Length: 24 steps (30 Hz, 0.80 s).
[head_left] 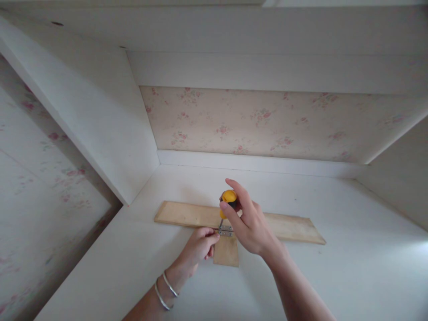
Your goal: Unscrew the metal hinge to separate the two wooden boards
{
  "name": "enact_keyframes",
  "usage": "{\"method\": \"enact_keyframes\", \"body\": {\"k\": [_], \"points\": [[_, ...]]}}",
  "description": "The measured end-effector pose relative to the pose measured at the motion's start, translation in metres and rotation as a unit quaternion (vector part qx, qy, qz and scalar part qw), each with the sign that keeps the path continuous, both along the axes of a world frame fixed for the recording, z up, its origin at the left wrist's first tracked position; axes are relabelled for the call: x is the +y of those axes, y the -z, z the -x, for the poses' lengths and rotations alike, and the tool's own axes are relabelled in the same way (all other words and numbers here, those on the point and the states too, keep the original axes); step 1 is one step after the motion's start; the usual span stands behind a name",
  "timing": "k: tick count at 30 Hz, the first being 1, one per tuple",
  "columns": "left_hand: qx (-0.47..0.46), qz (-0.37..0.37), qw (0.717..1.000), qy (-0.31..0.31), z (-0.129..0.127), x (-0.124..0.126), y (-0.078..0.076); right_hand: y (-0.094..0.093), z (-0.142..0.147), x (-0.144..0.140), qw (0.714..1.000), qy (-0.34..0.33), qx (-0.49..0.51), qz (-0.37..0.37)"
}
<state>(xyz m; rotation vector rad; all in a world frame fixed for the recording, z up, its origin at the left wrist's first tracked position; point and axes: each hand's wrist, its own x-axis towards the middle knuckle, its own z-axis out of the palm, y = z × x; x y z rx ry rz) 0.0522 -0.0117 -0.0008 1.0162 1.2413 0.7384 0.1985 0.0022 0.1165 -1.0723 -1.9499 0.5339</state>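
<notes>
Two boards, long (pixel 294 227) and short (pixel 226 252), one hinge (pixel 225 230) pinched by left hand (pixel 197 246); right hand (pixel 249 223) grips one screwdriver (pixel 228 201).

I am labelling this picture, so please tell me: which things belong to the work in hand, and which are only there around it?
In the work:
- right hand gripping the yellow-handled screwdriver
- left hand steadying the metal hinge
- long wooden board
- small wooden piece

Only around it:
- white shelf surface
- floral wallpaper
- two bangles on the left wrist
</notes>
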Motion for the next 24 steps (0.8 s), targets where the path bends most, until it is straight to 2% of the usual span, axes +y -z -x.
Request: {"method": "enact_keyframes", "body": {"k": [5, 9, 16, 24], "points": [[0.000, 0.000, 1.000, -0.005, 0.0011, 0.0001, 0.0038, 0.0033, 0.0008, 0.0021, 0.994, 0.084, 0.038, -0.062], [-0.001, 0.000, 1.000, -0.007, 0.0021, 0.0002, 0.0081, 0.0016, -0.0022, 0.0056, 0.986, 0.135, 0.057, -0.077], [0.005, -0.001, 1.000, -0.007, 0.0029, -0.0001, 0.0079, 0.0028, 0.0000, 0.0073, 0.991, 0.117, 0.058, -0.037], [0.004, -0.004, 1.000, -0.011, 0.0004, 0.0010, 0.0052, 0.0039, 0.0002, 0.0075, 0.992, 0.112, 0.025, -0.043]]}}
